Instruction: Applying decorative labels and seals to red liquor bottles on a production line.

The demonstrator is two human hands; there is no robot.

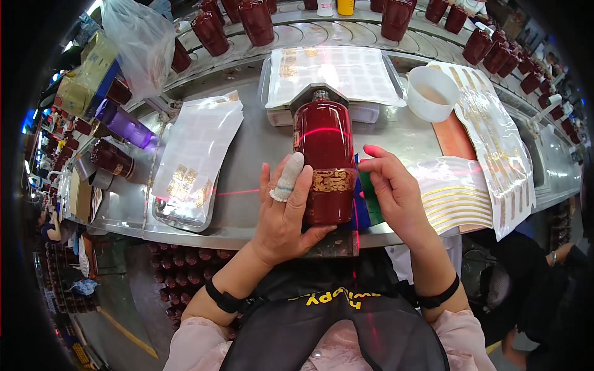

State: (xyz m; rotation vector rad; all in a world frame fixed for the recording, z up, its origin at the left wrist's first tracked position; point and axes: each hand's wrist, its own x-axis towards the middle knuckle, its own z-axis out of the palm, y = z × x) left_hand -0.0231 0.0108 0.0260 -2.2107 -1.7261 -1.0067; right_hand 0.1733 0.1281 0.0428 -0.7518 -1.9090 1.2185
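Note:
A dark red glossy bottle (323, 133) lies on a stand in front of me, its neck in a dark grey angular rest (342, 98). A gold ornate band (334, 180) crosses its lower part. Against the bottle's left side and bottom edge, my left hand (281, 213) is closed, steadying it; one finger wears a whitish cloth cover (289, 178). To the right of the bottle is my right hand (396, 191), fingers bent but apart, with nothing visible in them. Beside its fingers are a green piece (372, 196) and a blue piece (361, 210), partly hidden.
Sheets with gold decals lie left (201, 148), behind the bottle (334, 71) and right (489, 142). A white bowl (431, 93) stands at the back right. Beyond, a conveyor (328, 36) carries several red bottles. At left stand a purple bottle (124, 123) and another red bottle (111, 158).

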